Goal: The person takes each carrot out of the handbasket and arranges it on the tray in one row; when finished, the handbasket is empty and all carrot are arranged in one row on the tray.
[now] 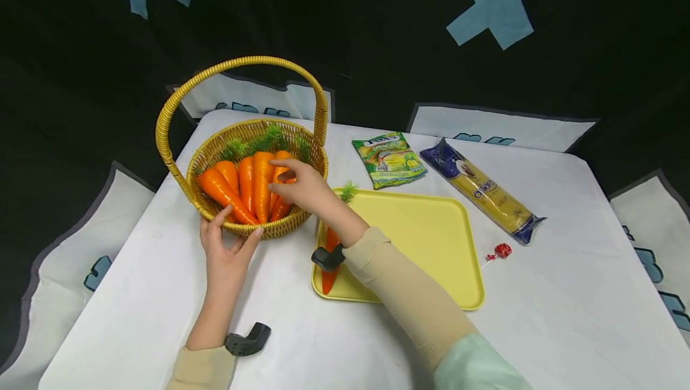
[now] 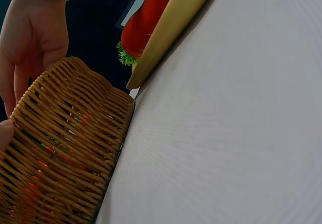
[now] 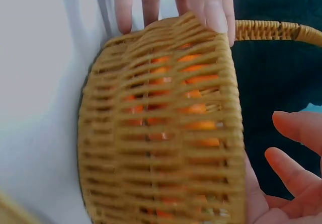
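Carrots (image 1: 262, 183), bright orange with green tops: several, lying side by side in a wicker basket (image 1: 283, 228) with a tall arched handle, at the left of the white worktop (image 1: 135, 294). One further carrot (image 1: 329, 282) lies along the left side of a yellow tray (image 1: 415, 240), partly hidden from us by the right forearm and wrist camera.

Left grip (image 1: 223, 252): thumb and fingers clamped on the basket's near rim. Right grip (image 1: 303, 187): poised over the basket's right part, thumb and fingers apart, nothing seen between them.

Also listed: green packet (image 1: 392, 161) behind the tray; long blue-and-yellow pack (image 1: 482, 189) and red lollipop (image 1: 503, 250), both to its right.

Step in hand, as we judge it: moving carrots between basket and tray; which way, we cannot tell. Next move, in our view: keep the rim steady, then either pinch one carrot or withdraw cleanly past the handle.
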Demonstrator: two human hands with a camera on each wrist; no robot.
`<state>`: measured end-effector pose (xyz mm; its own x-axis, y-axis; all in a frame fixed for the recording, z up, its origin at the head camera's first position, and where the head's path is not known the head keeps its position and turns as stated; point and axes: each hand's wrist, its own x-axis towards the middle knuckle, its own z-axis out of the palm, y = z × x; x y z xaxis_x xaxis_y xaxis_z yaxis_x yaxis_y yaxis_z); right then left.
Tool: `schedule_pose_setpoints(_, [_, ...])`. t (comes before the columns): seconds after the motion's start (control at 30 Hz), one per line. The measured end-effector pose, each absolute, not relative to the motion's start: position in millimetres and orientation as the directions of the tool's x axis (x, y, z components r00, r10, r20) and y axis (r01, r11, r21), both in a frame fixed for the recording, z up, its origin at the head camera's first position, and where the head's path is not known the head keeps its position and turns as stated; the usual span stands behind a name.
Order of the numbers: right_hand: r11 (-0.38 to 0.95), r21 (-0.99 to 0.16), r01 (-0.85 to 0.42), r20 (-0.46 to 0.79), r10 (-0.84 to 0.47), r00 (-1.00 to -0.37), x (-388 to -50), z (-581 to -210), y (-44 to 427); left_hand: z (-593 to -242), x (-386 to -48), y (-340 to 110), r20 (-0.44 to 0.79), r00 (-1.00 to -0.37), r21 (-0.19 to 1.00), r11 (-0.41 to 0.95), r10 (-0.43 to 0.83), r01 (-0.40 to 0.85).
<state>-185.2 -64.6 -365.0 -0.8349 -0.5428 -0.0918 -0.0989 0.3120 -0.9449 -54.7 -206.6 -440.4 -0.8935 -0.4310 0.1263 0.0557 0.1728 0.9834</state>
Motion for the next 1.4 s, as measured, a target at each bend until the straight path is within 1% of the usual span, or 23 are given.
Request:
schedule_pose_setpoints(0.27, [0.371, -0.924, -0.090, -0.139, -0.546, -0.826, -198, -369, -87, -441, -57, -207, 0.135, -0.894, 0.982, 0.177, -0.428, 0.063])
schedule_pose_setpoints(0.33, [0.383, -0.922, -0.062, -0.168, -0.538, -0.826, -200, -371, -92, -441, -57, -207, 0.129, -0.894, 0.982, 0.179, -0.428, 0.056])
schedule_pose_setpoints(0.43, [0.367, -0.930, -0.007, -0.204, -0.532, -0.822, -202, -375, -98, -441, -57, -206, 0.125, -0.895, 0.983, 0.176, -0.429, 0.053])
schedule_pose_setpoints(0.53, [0.364, -0.931, 0.006, -0.212, -0.531, -0.821, -202, -376, -102, -440, -56, -205, 0.122, -0.895, 0.983, 0.178, -0.430, 0.048])
schedule_pose_setpoints(0.63, [0.407, -0.912, -0.051, -0.200, -0.550, -0.811, -200, -376, -105, -439, -55, -205, 0.117, -0.893, 0.983, 0.178, -0.434, 0.043])
schedule_pose_setpoints(0.77, [0.492, -0.852, -0.182, -0.171, -0.589, -0.790, -197, -377, -110, -437, -53, -205, 0.113, -0.890, 0.983, 0.183, -0.442, 0.034])
schedule_pose_setpoints(0.9, [0.557, -0.782, -0.281, -0.136, -0.592, -0.794, -195, -379, -115, -437, -53, -205, 0.130, -0.887, 0.981, 0.190, -0.443, 0.049])
schedule_pose_setpoints(1.0, [0.578, -0.762, -0.294, -0.127, -0.577, -0.807, -195, -380, -116, -437, -54, -205, 0.143, -0.886, 0.979, 0.192, -0.442, 0.062])
schedule_pose_setpoints(1.2, [0.593, -0.758, -0.273, -0.122, -0.539, -0.833, -194, -380, -114, -439, -54, -205, 0.144, -0.886, 0.979, 0.193, -0.441, 0.064])
schedule_pose_setpoints(1.4, [0.544, -0.795, -0.268, -0.076, -0.528, -0.846, -193, -381, -110, -433, -53, -203, 0.121, -0.893, 0.977, 0.209, -0.434, 0.031])
